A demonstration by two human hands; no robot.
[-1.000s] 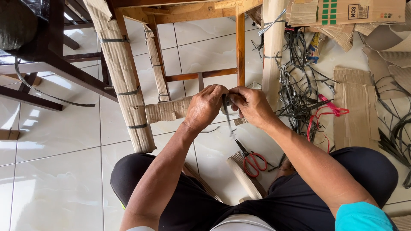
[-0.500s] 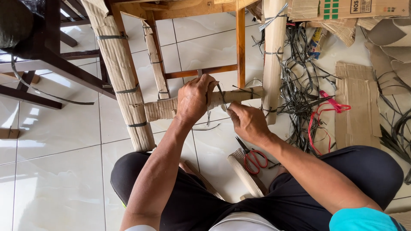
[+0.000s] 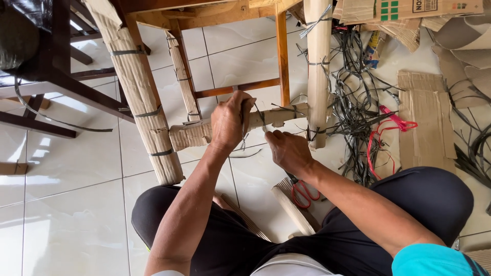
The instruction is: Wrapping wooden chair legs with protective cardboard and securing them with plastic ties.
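Observation:
A wooden chair stands on the tiled floor with its legs and lower rung wrapped in corrugated cardboard. My left hand (image 3: 231,122) grips the cardboard-wrapped rung (image 3: 190,134) from above and pins a thin black plastic strap (image 3: 260,115) against it. My right hand (image 3: 286,148) sits just below and right of the rung, fingers pinched on the strap's other end. The wrapped front leg (image 3: 137,92) stands to the left, another wrapped leg (image 3: 318,71) to the right, each tied with dark straps.
Red-handled scissors (image 3: 302,191) lie on the floor by my right knee, on a cardboard strip (image 3: 286,204). A tangle of black straps (image 3: 358,102) and a red cord (image 3: 388,128) lie to the right, beside cardboard sheets (image 3: 424,122). A dark wooden chair (image 3: 46,66) stands at left.
My hands came apart: the left moved up onto the rung and clamped it, while the right dropped below, drawing the strap down. The bare rung end by the right leg became visible.

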